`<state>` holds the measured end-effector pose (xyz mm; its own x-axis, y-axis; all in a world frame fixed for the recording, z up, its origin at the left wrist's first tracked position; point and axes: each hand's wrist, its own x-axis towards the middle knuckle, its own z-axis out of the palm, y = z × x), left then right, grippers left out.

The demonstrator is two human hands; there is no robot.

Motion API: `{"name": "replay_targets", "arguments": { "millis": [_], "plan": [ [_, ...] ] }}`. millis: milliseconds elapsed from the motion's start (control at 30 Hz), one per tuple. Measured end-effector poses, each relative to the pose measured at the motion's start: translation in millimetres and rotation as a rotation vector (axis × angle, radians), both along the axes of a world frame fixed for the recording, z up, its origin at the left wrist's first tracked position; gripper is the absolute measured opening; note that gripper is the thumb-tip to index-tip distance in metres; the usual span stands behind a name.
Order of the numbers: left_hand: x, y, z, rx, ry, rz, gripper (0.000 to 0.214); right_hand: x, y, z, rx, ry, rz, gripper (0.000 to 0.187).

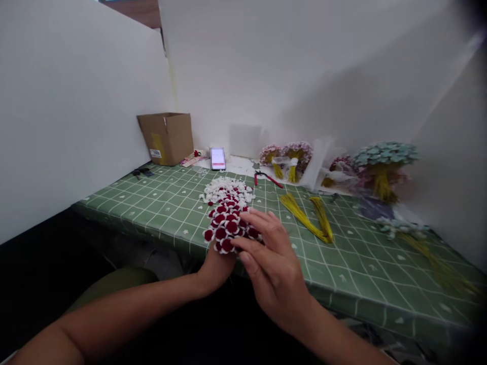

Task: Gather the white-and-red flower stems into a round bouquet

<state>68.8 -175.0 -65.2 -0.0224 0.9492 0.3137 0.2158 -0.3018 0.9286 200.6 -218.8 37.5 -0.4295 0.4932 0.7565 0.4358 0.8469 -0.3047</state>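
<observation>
A bunch of small dark-red flowers with white edges (231, 226) is held up at the table's near edge. Beneath it is my left hand (217, 267), closed on the underside of the bunch; the flower heads hide most of its fingers. My right hand (274, 256) reaches in from the right, fingers stretched and apart, with the fingertips at the blossoms on that side. Just behind the bunch, a pile of loose white flower pieces (216, 188) lies on the tablecloth, with a few red bits among them.
Red-handled pliers (269, 179) and a bent bundle of yellow stems (308, 223) lie on the green checked tablecloth (167, 205). Behind stand a cardboard box (173, 139), a lit phone (218, 158), pink bouquets (298, 152) and a pale-blue bouquet (386, 153). White partitions enclose the table.
</observation>
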Motion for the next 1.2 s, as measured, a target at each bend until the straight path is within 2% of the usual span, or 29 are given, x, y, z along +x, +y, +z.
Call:
{"name": "replay_targets", "arguments": {
  "millis": [67, 200, 367, 500, 667, 833, 967, 1100, 1200],
  "plan": [
    [0.5, -2.7, 6.4, 0.019, -0.002, -0.023, 0.03, 2.6, -0.5, 4.3, -0.045, -0.006, -0.058, 0.022],
    [-2.4, -6.0, 12.6, 0.051, -0.002, -0.053, 0.03, 5.4, -3.5, 9.1, -0.112, -0.045, -0.077, 0.021],
    [-2.5, -9.8, 22.9, 0.101, 0.025, -0.027, 0.028, 8.3, -4.4, 14.1, 0.067, -0.148, -0.234, 0.019],
    [-1.5, -15.3, 33.8, 0.081, 0.043, -0.066, 0.033, 14.0, -0.9, 19.1, 0.131, -0.243, -0.25, 0.02],
    [-1.5, -17.7, 34.4, 0.086, 0.085, -0.099, 0.031, 17.2, 4.5, 17.6, 0.005, -0.261, -0.166, 0.022],
    [-2.3, -16.6, 34.8, 0.084, 0.102, -0.101, 0.027, 12.7, -0.2, 13.7, 0.088, -0.249, -0.32, 0.019],
    [-7.3, -14.4, 36.1, 0.08, 0.195, -0.082, 0.022, 8.4, -5.8, 12.6, 0.143, -0.299, -0.388, 0.018],
    [-13.2, -11.2, 39.5, 0.102, 0.338, 0.019, 0.027, 8.3, -1.1, 8.0, 0.044, -0.304, -0.361, 0.022],
    [-16.3, -8.7, 44.9, 0.116, 0.439, 0.03, 0.034, 10.6, 5.8, 5.6, -0.036, -0.234, -0.308, 0.015]
  ]
}}
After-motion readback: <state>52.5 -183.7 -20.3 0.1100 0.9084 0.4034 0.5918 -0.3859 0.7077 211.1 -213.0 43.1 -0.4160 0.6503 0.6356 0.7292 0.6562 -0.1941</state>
